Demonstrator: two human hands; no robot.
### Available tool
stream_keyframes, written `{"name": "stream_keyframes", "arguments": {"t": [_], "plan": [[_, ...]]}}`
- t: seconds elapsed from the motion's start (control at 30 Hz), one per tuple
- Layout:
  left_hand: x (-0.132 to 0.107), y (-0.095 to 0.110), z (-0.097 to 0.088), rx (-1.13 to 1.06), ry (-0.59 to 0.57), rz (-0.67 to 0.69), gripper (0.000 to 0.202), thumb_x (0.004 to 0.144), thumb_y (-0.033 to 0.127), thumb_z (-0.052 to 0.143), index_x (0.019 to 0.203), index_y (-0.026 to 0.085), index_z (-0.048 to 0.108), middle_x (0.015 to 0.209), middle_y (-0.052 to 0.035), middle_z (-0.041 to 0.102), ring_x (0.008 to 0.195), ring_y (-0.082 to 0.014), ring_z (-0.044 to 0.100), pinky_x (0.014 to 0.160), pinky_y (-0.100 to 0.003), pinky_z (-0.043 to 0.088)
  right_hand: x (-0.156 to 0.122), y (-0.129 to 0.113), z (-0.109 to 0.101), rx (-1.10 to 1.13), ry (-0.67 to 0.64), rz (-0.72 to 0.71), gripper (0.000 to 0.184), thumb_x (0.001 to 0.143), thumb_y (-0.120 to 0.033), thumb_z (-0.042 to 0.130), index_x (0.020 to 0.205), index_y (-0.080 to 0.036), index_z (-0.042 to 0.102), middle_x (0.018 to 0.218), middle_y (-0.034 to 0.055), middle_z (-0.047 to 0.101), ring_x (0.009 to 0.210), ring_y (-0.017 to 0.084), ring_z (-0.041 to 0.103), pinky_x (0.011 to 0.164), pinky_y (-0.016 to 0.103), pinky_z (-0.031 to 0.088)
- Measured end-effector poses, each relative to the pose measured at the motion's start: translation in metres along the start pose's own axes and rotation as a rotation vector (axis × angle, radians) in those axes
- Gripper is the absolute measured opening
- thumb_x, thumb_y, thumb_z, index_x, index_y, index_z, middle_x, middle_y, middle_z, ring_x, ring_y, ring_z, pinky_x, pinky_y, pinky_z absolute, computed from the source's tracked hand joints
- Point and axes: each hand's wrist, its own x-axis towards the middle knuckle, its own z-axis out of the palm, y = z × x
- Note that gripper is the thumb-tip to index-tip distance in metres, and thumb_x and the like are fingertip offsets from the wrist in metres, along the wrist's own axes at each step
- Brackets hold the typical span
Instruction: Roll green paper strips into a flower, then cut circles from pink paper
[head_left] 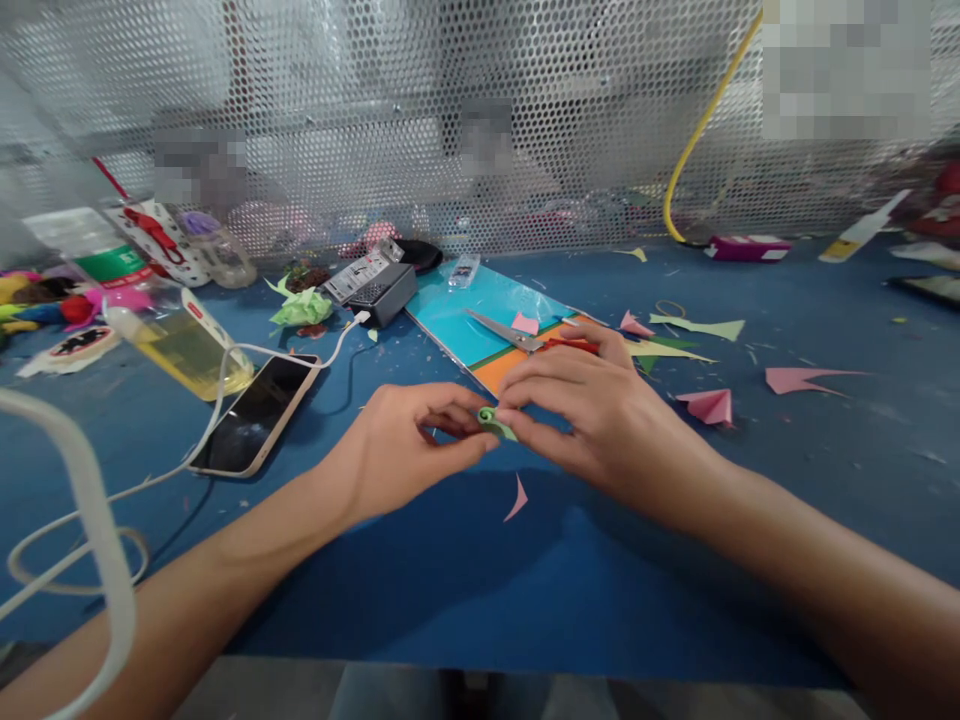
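Perforated metal sheeting (337, 90) stood behind a blue tabletop (450, 600) strewn with cut paper scraps (697, 326). At the centre, a small green paper strip (487, 414) was held up between two bare hands. One end was wound into a snug spiral and a short flat tail stuck out at its lower right; judging by that, the rolling seemed well along, with just the tail left unwound (any part under the fingertips could not be seen). The left hand (409, 435) had its thumb and index finger closed lightly on the coil, the others curled behind. The right hand (607, 410) pinched the strip's right side between thumb and forefinger, its remaining fingers loosely bent, partly hiding red-handled scissors (504, 330). Those rested on coloured paper sheets (450, 325); a pink paper sliver (518, 497) lay nearer, and a smartphone (262, 415) to the left.
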Motion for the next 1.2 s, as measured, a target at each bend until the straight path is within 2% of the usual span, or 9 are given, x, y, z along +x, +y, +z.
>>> {"name": "stream_keyframes", "arguments": {"t": [0.13, 0.23, 0.33, 0.43, 0.53, 0.67, 0.9, 1.07, 1.2], "plan": [[0.001, 0.001, -0.001, 0.154, 0.063, 0.093, 0.012, 0.074, 0.012, 0.060, 0.077, 0.018, 0.070, 0.066, 0.0019, 0.065, 0.058, -0.0080, 0.057, 0.050, -0.015, 0.045, 0.000, -0.001, 0.001, 0.019, 0.017, 0.000, 0.015, 0.087, -0.016, 0.055, 0.074, -0.020, 0.060, 0.082, -0.0008, 0.070, 0.077, 0.015, 0.063, 0.098, 0.042, 0.032], [0.001, 0.001, -0.001, 0.193, 0.190, 0.230, 0.012, 0.073, 0.011, 0.061, 0.076, 0.018, 0.070, 0.071, 0.0005, 0.066, 0.060, -0.0076, 0.057, 0.048, -0.013, 0.045, 0.001, -0.003, -0.002, 0.126, 0.058, 0.060, 0.008, 0.085, -0.018, 0.056, 0.080, -0.021, 0.062, 0.088, 0.0006, 0.070, 0.085, 0.018, 0.064, 0.097, 0.044, 0.035], [0.001, -0.001, -0.003, 0.121, 0.366, 0.275, 0.006, 0.074, 0.015, 0.065, 0.077, 0.018, 0.070, 0.072, 0.0001, 0.068, 0.058, -0.0071, 0.060, 0.048, -0.012, 0.048, 0.001, -0.005, -0.007, 0.279, 0.200, 0.141, 0.016, 0.085, -0.020, 0.054, 0.100, -0.021, 0.061, 0.104, 0.0060, 0.066, 0.102, 0.022, 0.060, 0.092, 0.042, 0.043], [-0.002, -0.001, -0.003, 0.018, 0.462, 0.284, 0.006, 0.073, 0.017, 0.068, 0.078, 0.017, 0.068, 0.068, 0.0007, 0.069, 0.055, -0.0074, 0.062, 0.047, -0.012, 0.050, 0.000, -0.007, -0.010, 0.401, 0.359, 0.161, 0.015, 0.084, -0.018, 0.053, 0.097, -0.022, 0.059, 0.094, 0.0043, 0.065, 0.092, 0.020, 0.061, 0.081, 0.036, 0.050], [-0.005, 0.001, -0.002, -0.010, 0.467, 0.305, 0.011, 0.069, 0.013, 0.070, 0.078, 0.017, 0.066, 0.065, 0.0020, 0.069, 0.052, -0.0075, 0.063, 0.047, -0.011, 0.050, -0.001, -0.011, -0.006, 0.446, 0.350, 0.098, 0.012, 0.080, -0.013, 0.059, 0.085, -0.024, 0.058, 0.079, -0.0006, 0.065, 0.075, 0.016, 0.063, 0.071, 0.030, 0.052], [-0.006, 0.005, 0.001, -0.007, 0.463, 0.316, 0.010, 0.067, 0.011, 0.070, 0.074, 0.016, 0.065, 0.062, 0.0018, 0.069, 0.051, -0.0076, 0.062, 0.045, -0.011, 0.049, -0.003, -0.015, 0.000, 0.429, 0.264, 0.007, 0.015, 0.079, -0.013, 0.063, 0.085, -0.024, 0.057, 0.078, -0.0022, 0.067, 0.071, 0.013, 0.064, 0.068, 0.027, 0.053], [-0.007, 0.004, 0.003, -0.066, 0.453, 0.310, 0.010, 0.067, 0.010, 0.068, 0.072, 0.016, 0.062, 0.065, 0.0011, 0.067, 0.055, -0.0076, 0.061, 0.051, -0.013, 0.051, -0.001, -0.014, 0.000, 0.442, 0.331, 0.047, 0.015, 0.079, -0.009, 0.063, 0.082, -0.023, 0.058, 0.075, -0.0004, 0.067, 0.070, 0.013, 0.065, 0.066, 0.026, 0.054], [-0.008, 0.003, 0.005, -0.123, 0.455, 0.339, 0.018, 0.064, 0.008, 0.068, 0.063, 0.016, 0.052, 0.066, 0.0009, 0.061, 0.056, -0.0081, 0.057, 0.050, -0.016, 0.050, -0.002, -0.015, 0.002, 0.440, 0.325, 0.043, 0.016, 0.078, -0.009, 0.065, 0.086, -0.022, 0.060, 0.080, 0.0010, 0.068, 0.075, 0.013, 0.066, 0.071, 0.026, 0.055], [-0.008, 0.005, 0.007, -0.102, 0.466, 0.316, 0.016, 0.066, 0.011, 0.066, 0.063, 0.017, 0.051, 0.064, 0.0004, 0.061, 0.056, -0.0086, 0.055, 0.049, -0.017, 0.049, -0.001, -0.016, 0.000, 0.435, 0.355, 0.051, 0.017, 0.077, -0.008, 0.064, 0.085, -0.023, 0.062, 0.078, 0.0007, 0.069, 0.071, 0.014, 0.067, 0.068, 0.027, 0.056]]}}
